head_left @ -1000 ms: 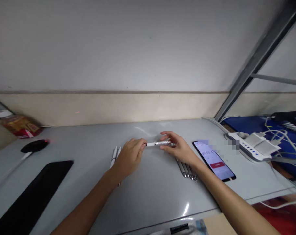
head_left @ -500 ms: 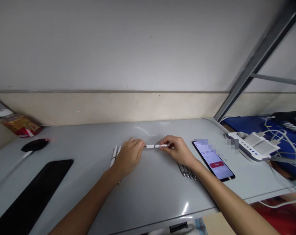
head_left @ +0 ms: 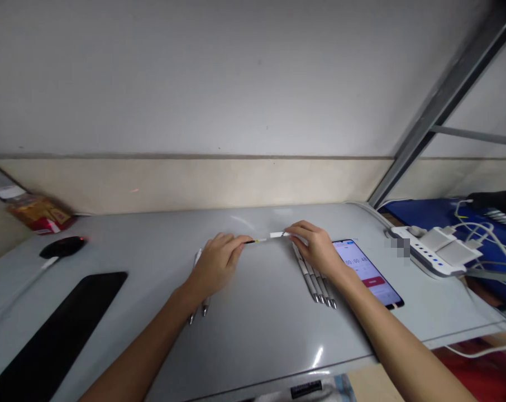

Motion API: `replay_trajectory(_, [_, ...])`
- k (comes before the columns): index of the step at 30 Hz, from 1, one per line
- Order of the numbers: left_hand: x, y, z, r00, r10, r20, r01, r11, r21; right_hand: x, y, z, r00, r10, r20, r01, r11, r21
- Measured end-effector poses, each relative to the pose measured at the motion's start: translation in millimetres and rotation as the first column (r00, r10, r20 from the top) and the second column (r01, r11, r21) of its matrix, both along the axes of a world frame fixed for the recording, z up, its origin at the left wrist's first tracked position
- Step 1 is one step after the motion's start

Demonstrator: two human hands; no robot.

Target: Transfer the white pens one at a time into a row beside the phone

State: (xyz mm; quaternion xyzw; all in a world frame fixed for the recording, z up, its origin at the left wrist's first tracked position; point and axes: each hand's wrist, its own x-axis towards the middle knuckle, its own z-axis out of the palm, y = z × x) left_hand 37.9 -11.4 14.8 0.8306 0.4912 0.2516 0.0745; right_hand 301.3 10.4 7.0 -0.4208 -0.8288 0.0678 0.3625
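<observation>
My left hand [head_left: 217, 262] pinches the end of a thin pen refill [head_left: 261, 240], dark near the fingers with a small yellow part and a pale stretch. The refill's other end reaches the mouth of a white pen barrel [head_left: 277, 235]; whether it is still inside I cannot tell. My right hand [head_left: 315, 245] holds the barrel between thumb and fingers. Two white pens [head_left: 205, 307] with metal tips lie partly hidden under my left hand and wrist. Several white pens [head_left: 314, 282] with silver tips lie side by side below my right hand.
A phone [head_left: 372, 279] showing a running timer lies right of my right forearm. Farther right is a power strip [head_left: 431, 259] with chargers and cables. At left are a black mat [head_left: 64, 329], a black mouse-like device [head_left: 62, 247] and a bottle [head_left: 39, 212].
My hands have moved apart, the right one slightly up and to the right. The pen is pulled lengthwise, exposing the refill between barrel and left fingers. More of the pens on both sides shows.
</observation>
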Motion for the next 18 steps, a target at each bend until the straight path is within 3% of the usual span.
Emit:
replay_trajectory(9, [1,0,-3.3,1.0,0.031,-0.001,-0.031,1.0,0.001,-3,-2,0.9,0.998,0.061,0.024,-0.062,0.998,0.026])
replay_trajectory(18, [10,-4,-9.3,0.999,-0.029,0.02,0.029,1.0,0.0,-22,-14,-0.5,0.989,0.142,-0.041,-0.141,0.99,0.006])
